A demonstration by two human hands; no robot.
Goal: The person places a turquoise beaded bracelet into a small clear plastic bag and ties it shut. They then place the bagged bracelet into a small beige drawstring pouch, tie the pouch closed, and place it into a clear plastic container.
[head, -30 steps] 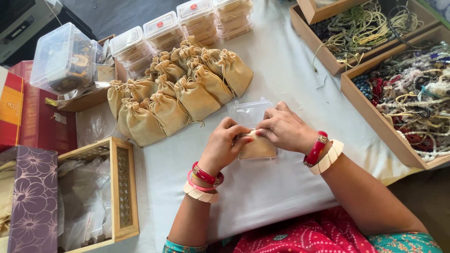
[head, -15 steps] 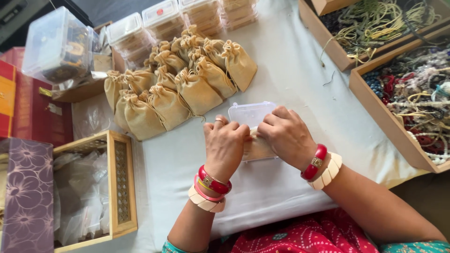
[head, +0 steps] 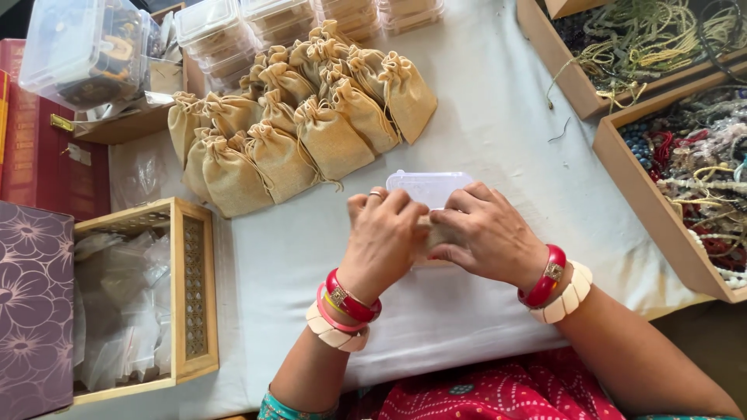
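My left hand (head: 383, 237) and my right hand (head: 486, 233) meet over a small tan pouch (head: 433, 233) on the white tablecloth (head: 498, 124). Both hands grip the pouch, which is mostly hidden under my fingers. A small clear plastic box (head: 428, 187) lies just beyond my fingertips. Both wrists wear red and cream bangles. A pile of several tan drawstring pouches (head: 303, 124) lies farther away, to the left of centre.
A wooden box with clear plastic bags (head: 132, 303) stands at the left, next to a purple flowered box (head: 31, 311). Stacked clear plastic containers (head: 233, 31) line the far edge. Wooden trays of beads and cords (head: 685, 148) fill the right side.
My hands have closed in over the pouch and now cover it almost fully. The view has shifted slightly, with the clear box now showing beyond my fingers.
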